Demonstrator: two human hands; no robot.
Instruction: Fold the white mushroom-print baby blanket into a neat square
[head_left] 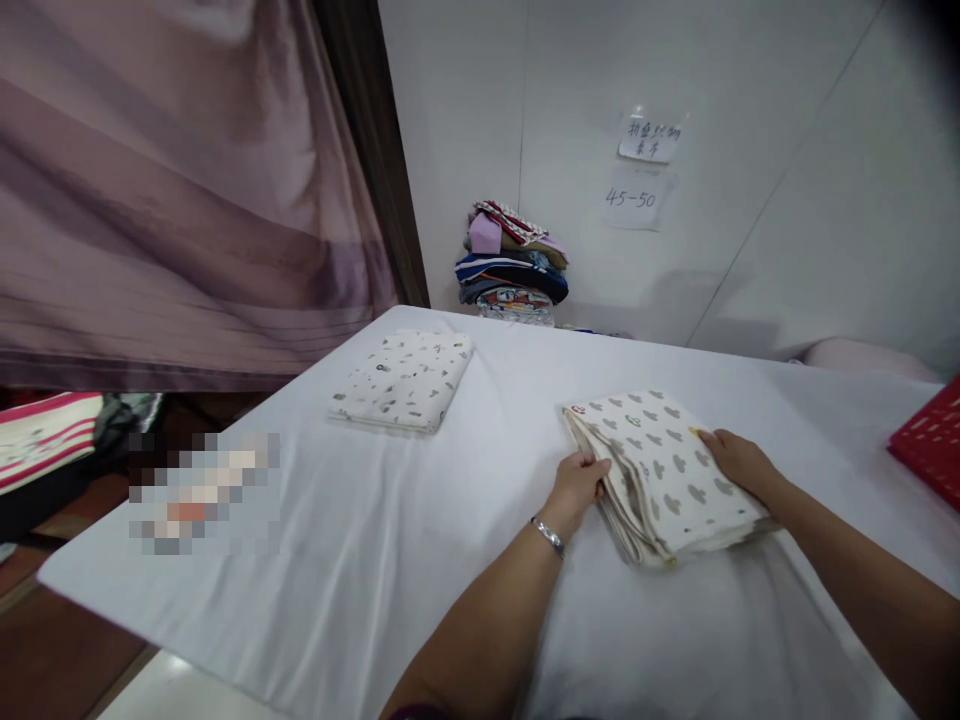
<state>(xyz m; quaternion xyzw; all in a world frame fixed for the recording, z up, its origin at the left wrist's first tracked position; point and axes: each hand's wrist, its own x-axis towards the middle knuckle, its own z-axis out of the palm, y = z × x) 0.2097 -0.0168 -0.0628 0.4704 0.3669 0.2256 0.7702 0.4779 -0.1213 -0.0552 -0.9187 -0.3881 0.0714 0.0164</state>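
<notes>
Evidently, we have both hands on one folded cloth (664,465), white with rows of grey-beige blob-like shapes, toward the right part of the white-covered table (480,600). Our left hand (576,490) grips its left side, the thumb pressed to the stacked edges, while some of the fingers are hidden from us. Our right hand (739,462) grips the opposite side near the far right corner, fingertips at the border beside a small yellow mark; we cannot make out its thumb. Several layers fan slightly apart along the left side, and the near edge looks blurred, so we cannot tell whether the cloth touches the tabletop all along. A silvery bracelet (547,537) circles our left wrist.

Well apart to the left, we see a second folded cloth (401,380), white with scattered small grey motifs, lying flat near the table's far left corner. Beyond the far edge, a pile of folded fabrics (512,270) stands against the pale wall (570,120), where two paper notes are taped, the lower sheet (636,200) reading "45-50". A red object (930,440) with pale marks is cut off at the right, and a mauve curtain (172,180) hangs at the left.
</notes>
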